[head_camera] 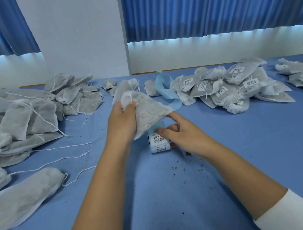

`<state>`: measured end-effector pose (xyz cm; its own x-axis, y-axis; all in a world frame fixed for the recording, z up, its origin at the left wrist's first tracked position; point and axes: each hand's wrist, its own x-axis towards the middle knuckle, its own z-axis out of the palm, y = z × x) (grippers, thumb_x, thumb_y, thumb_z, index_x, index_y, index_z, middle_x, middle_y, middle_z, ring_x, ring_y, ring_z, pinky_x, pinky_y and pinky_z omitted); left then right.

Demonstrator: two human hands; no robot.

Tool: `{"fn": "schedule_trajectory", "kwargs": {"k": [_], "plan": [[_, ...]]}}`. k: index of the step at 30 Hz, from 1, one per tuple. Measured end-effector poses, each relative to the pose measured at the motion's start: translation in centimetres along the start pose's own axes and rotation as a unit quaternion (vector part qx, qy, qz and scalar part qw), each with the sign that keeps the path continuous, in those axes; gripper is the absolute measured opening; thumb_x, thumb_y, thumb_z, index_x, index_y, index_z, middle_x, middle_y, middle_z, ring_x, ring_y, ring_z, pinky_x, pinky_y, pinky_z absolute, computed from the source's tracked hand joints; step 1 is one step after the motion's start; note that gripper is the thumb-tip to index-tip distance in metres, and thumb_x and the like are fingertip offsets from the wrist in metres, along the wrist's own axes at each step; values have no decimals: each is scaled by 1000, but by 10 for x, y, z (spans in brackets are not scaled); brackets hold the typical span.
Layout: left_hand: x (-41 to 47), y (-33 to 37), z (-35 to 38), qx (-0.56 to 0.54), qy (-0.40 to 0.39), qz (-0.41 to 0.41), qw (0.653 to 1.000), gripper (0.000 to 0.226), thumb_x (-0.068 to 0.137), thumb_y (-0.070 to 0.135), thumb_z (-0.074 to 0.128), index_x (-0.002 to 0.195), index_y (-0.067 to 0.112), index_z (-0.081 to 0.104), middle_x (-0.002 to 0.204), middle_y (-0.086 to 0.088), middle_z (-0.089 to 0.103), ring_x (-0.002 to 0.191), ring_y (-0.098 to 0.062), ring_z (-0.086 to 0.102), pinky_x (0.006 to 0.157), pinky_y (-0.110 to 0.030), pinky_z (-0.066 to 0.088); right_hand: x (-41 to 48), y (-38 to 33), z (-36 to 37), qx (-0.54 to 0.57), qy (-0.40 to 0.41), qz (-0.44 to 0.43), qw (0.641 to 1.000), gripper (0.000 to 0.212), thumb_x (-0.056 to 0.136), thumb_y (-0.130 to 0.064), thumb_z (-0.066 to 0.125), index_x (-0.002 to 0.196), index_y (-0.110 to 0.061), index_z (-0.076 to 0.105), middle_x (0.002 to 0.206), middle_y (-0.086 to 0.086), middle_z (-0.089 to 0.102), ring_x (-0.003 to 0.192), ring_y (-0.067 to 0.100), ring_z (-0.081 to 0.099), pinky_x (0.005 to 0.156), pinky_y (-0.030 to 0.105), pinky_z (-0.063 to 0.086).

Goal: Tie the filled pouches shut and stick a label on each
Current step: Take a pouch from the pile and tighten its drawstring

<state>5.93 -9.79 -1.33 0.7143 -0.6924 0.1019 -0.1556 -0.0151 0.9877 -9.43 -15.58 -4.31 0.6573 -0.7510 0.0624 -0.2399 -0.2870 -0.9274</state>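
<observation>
My left hand (123,119) grips a filled white mesh pouch (148,111) near its gathered neck and holds it just above the blue table (170,186). Below the pouch lies a roll of barcode labels (158,141) on pale blue backing. My right hand (181,134) rests on that roll, its thumb and fingers curled round the roll's top edge. A loose strip of blue backing tape (165,90) curls away behind the pouch. The pouch hides the far part of the roll.
A heap of unlabelled pouches (29,113) with trailing strings fills the left side. Labelled pouches (232,86) are piled at the right, with another pile (296,74) at the far right. Loose crumbs (187,164) dot the table near me. Blue curtains (211,6) hang behind.
</observation>
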Motion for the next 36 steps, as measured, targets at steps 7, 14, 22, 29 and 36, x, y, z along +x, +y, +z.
{"fn": "schedule_trajectory", "kwargs": {"k": [7,14,22,29,36], "plan": [[6,-10,2,104,-28,-12,994,17,102,32,47,101,17,55,89,6,57,84,-17,54,76,-33,40,-2,-3,-12,-14,-8,-33,999,23,89,-13,66,105,-29,61,93,10,72,88,28,71,85,50,57],[9,-9,-3,114,-25,-29,993,22,102,32,47,103,12,57,88,2,56,73,-11,49,59,-27,34,-5,-5,-14,-211,59,-104,970,13,89,-23,68,92,-35,63,87,-16,62,83,2,61,73,18,50],[10,-8,-4,140,-35,-35,989,29,102,33,46,108,9,60,87,1,55,71,-12,47,58,-28,32,-9,-11,-10,-286,100,-170,938,16,89,-17,68,103,-15,75,101,0,64,86,18,62,83,34,50],[10,-9,-5,139,-37,-40,989,33,102,33,46,110,4,60,88,-2,53,69,-13,45,57,-29,30,-11,-11,-9,-315,125,-188,922,13,89,-19,68,99,-15,76,91,2,70,86,18,63,80,35,49],[11,-9,-5,141,-37,-39,989,35,102,33,46,114,3,59,95,-5,56,72,-14,47,59,-28,33,-11,-9,-10,-323,137,-182,918,13,89,-24,68,99,-21,75,91,-8,69,80,5,57,73,19,43]]}}
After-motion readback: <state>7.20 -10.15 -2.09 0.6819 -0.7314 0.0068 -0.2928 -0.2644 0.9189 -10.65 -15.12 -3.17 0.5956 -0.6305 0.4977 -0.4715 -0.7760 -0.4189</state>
